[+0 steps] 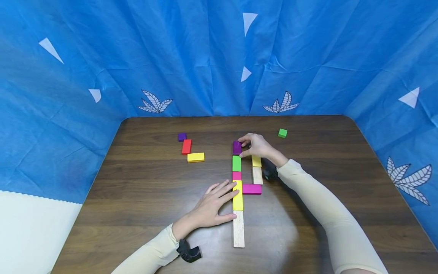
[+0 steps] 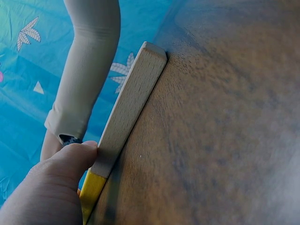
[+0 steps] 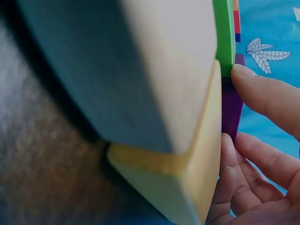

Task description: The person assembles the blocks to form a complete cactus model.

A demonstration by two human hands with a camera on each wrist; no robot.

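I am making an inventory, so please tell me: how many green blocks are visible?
2. One green block sits between a purple block and a pink block; the other green block lies alone, to the right of the right hand. That hand may hide more.

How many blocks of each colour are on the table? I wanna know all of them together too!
Yellow blocks: 3
Green blocks: 2
Purple blocks: 2
Pink blocks: 2
Plain wooden blocks: 2
Red block: 1
Total: 12
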